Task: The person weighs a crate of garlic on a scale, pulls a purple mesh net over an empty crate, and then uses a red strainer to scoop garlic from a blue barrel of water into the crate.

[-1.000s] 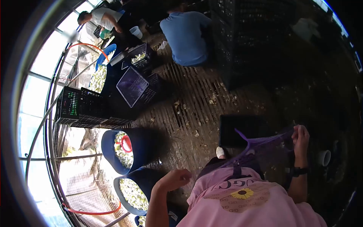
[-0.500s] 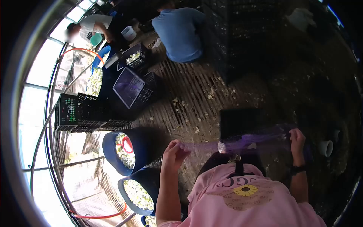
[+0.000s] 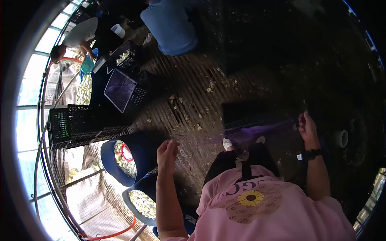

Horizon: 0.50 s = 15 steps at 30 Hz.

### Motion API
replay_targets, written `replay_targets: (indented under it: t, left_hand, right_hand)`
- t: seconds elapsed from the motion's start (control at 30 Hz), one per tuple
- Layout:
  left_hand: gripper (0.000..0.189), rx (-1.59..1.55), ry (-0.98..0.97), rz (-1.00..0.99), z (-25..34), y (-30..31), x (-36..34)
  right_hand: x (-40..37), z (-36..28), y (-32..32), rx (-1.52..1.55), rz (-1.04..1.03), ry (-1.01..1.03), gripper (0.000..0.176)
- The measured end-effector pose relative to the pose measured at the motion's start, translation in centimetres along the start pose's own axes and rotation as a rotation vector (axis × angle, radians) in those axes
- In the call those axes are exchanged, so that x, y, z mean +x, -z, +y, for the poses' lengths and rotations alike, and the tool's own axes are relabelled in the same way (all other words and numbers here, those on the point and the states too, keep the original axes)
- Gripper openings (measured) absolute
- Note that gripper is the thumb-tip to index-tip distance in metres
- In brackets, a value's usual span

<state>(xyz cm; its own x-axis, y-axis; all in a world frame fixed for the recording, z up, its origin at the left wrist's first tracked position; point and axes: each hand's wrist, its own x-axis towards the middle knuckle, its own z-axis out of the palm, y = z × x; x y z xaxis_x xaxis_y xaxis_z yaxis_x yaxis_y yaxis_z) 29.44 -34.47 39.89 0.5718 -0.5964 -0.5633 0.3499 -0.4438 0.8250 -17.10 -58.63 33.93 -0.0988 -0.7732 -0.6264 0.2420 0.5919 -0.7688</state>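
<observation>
A thin, see-through purple net bag (image 3: 257,129) is stretched out flat in front of my body, over a dark crate (image 3: 241,114). My left hand (image 3: 167,154) is closed in a pinch at its left end, where the netting fades to a faint haze. On the other side, my right hand (image 3: 307,129) pinches the right end between thumb and fingers, a dark band on that wrist. The purple is strongest in the middle, above my shoes.
Blue tubs (image 3: 107,162) of pale cut pieces stand at my left, one with a red-rimmed basket (image 3: 124,152). Black crates (image 3: 60,126) line the netted wall. Two people work ahead, one holding a green bowl (image 3: 87,64). A white pail (image 3: 341,138) lies at right.
My view has shifted, so the surroundings sit further left. My hands are slightly higher in view, and the netting looks thinner near my left hand. The person at far left has lowered the green bowl.
</observation>
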Motion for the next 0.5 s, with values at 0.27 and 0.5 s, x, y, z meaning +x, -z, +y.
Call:
replay_targets:
  t: [0.27,0.5]
  left_hand:
    - [0.042,0.035,-0.016,0.105,-4.7,-4.5,6.3]
    - [0.026,0.153,0.199,0.077,-12.6,-12.4,9.5]
  right_hand:
    - [1.5,0.1,1.2,-0.566,0.103,0.466,0.025]
    - [9.1,6.4,8.0,-0.291,0.153,-0.096,0.020]
